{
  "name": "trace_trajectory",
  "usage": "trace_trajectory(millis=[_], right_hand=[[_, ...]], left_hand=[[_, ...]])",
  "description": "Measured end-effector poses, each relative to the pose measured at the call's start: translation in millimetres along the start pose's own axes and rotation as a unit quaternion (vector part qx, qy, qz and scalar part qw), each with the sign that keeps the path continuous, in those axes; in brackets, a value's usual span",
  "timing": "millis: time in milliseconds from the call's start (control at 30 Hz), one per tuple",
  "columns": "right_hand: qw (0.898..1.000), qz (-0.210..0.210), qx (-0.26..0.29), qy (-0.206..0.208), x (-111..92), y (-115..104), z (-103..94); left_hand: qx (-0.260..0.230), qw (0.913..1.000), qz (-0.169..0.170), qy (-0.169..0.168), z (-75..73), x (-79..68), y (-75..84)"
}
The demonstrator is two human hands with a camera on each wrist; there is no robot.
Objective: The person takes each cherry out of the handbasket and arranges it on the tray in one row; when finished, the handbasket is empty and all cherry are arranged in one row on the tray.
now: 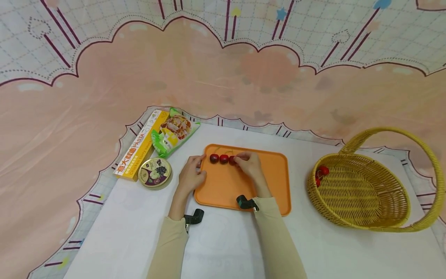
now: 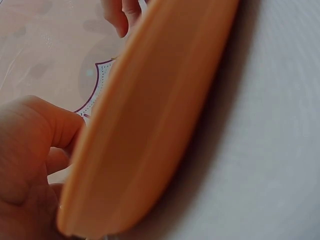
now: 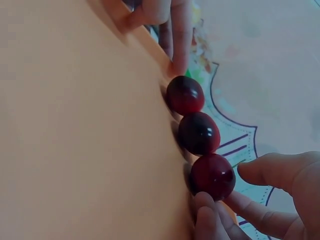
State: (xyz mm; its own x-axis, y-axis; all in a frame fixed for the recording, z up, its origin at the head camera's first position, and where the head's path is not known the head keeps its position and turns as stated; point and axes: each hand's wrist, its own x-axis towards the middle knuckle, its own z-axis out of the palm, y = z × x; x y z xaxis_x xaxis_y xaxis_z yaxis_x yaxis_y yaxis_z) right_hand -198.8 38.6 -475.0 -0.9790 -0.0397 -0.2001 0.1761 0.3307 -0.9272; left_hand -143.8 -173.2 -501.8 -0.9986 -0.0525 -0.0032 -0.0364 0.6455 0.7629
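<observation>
Three dark red cherries form a row near the far left part of an orange tray: the left cherry, the middle cherry and the right cherry. My right hand pinches the right cherry, with the thumb on one side and fingertips on the other. At the tray's left edge, my left hand holds the rim, its thumb reaching over the inside and its fingers along the outside. The tray's side wall fills much of the left wrist view.
A yellow wicker basket with a tall handle stands on the right, with red cherries at its left inside. On the left are a yellow pasta box, a green food packet and a round tin.
</observation>
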Motion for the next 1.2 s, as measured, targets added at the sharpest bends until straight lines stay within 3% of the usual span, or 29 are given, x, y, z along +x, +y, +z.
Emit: trace_trajectory(millis=[300, 467, 700, 1000, 1200], right_hand=[[0.998, -0.004, -0.054, 0.005, -4.6, -4.1, -15.4], [0.998, -0.009, -0.066, 0.013, -7.4, -11.5, -37.7], [0.997, -0.047, -0.05, 0.038, -14.8, -19.9, -89.6], [0.996, -0.012, -0.037, 0.081, -30.5, -25.0, -164.2], [0.996, -0.012, -0.031, 0.083, -42.7, -15.5, -218.3]], left_hand=[[-0.008, 1.0, 0.002, -0.002, 0.6, 0.1, 1.8], [-0.009, 0.9999, 0.003, -0.003, -0.4, 0.9, 2.4], [-0.012, 0.9999, 0.001, -0.005, -1.7, -0.4, 3.2], [-0.005, 1.0, 0.001, -0.008, -0.4, -0.4, -0.7], [-0.005, 0.9999, 0.006, -0.008, -1.0, -0.5, 1.1]])
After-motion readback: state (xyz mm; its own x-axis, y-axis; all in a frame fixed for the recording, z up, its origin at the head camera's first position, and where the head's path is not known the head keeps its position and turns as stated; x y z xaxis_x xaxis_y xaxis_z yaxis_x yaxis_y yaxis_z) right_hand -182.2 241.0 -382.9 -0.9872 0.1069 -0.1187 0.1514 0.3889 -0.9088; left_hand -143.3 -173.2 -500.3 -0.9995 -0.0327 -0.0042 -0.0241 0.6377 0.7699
